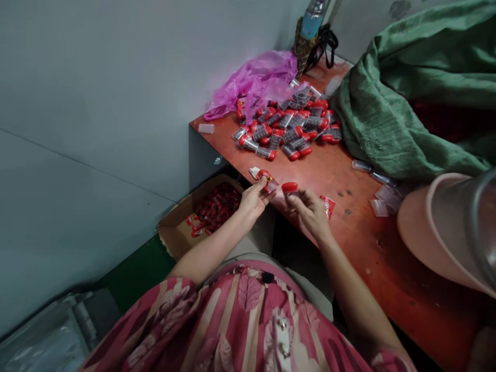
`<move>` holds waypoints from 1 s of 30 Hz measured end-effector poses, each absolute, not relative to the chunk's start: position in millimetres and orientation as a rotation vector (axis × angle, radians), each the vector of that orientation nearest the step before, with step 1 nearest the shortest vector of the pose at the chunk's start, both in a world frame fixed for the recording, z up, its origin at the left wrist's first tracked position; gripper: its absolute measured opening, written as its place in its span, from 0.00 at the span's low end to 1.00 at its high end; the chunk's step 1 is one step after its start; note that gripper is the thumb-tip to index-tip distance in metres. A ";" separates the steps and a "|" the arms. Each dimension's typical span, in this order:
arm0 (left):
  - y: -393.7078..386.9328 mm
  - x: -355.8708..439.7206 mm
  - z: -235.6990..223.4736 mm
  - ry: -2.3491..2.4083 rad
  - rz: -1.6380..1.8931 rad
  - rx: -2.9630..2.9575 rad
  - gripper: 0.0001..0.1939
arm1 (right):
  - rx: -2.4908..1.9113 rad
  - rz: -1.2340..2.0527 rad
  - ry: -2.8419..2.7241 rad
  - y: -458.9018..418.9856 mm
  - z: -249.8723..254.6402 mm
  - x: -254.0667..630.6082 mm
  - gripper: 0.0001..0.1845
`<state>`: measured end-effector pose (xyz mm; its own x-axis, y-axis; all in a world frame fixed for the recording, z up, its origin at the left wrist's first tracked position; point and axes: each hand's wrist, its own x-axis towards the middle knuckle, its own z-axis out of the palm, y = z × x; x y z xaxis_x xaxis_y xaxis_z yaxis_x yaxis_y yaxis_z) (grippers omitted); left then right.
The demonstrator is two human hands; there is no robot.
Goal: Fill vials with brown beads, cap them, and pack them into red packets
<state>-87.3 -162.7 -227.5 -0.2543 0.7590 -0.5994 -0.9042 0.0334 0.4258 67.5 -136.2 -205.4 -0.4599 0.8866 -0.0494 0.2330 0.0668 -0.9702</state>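
The left hand [254, 199] pinches a small red packet [265, 178] and the right hand [308, 211] a red plastic cap [290, 187], both just below the heap of capped vials [284, 126], the cap light, stiff and slick, best gripped by its rim

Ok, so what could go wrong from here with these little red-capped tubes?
The red cap in the right hand or the red item in the left hand could slip, falling past the table edge into the dark gap below. The loose clear tubes could also roll away. The heap of capped tubes might slide and spread.
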 end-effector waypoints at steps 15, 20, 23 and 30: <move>-159.0 -40.8 -210.7 0.879 1.476 0.016 0.12 | -1.156 1.373 -1.390 -169.9 -211.1 89.6 0.15; -160.1 -28.2 -207.1 0.822 1.466 0.143 0.13 | -1.132 1.412 -1.323 -171.5 -214.1 95.1 0.13; -159.7 -25.5 -206.7 0.761 1.437 0.223 0.16 | -1.148 1.344 -1.322 -171.8 -218.8 97.6 0.13; -158.6 -25.7 -210.3 0.881 1.300 0.396 0.15 | -1.276 0.983 -1.466 -174.4 -226.2 99.3 0.13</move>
